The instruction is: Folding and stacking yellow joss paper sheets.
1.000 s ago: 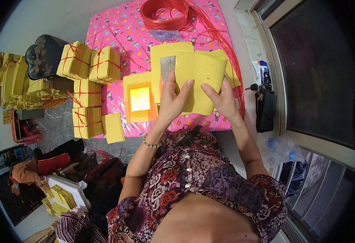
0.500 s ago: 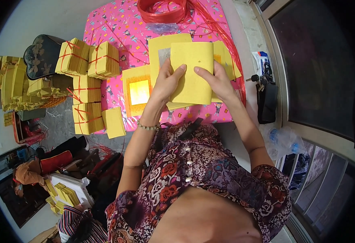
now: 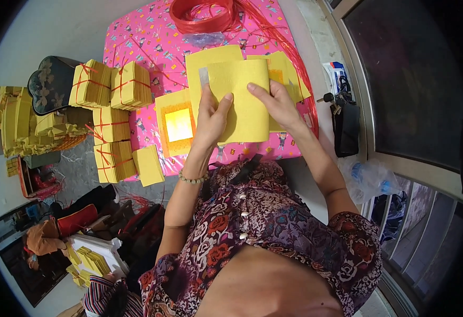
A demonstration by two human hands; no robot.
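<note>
A folded yellow paper sheet (image 3: 244, 116) is held over the table in front of me. My left hand (image 3: 212, 116) grips its left side, thumb on top and fingers mostly hidden beneath. On the right edge my right hand (image 3: 281, 108) is closed the same way, its thumb lying on the upper face. Behind the held paper lies a larger yellow sheet (image 3: 215, 55) with a strip of silver at its left. To the left of my left hand rests a sheet with a shiny gold square (image 3: 179, 126). More yellow sheets (image 3: 289, 66) lie partly covered beyond my right hand.
Bundles of yellow paper tied with red string (image 3: 112, 158) stand along the left edge of the pink patterned table cover (image 3: 162, 37). A coil of red plastic string (image 3: 202, 18) sits at the back. A dark stool (image 3: 52, 84) is at the far left; keys (image 3: 329, 98) lie right.
The held paper has shifted slightly left and down in view and looks wider on its left side. My right thumb sits nearer its right edge. Both hands keep their hold.
</note>
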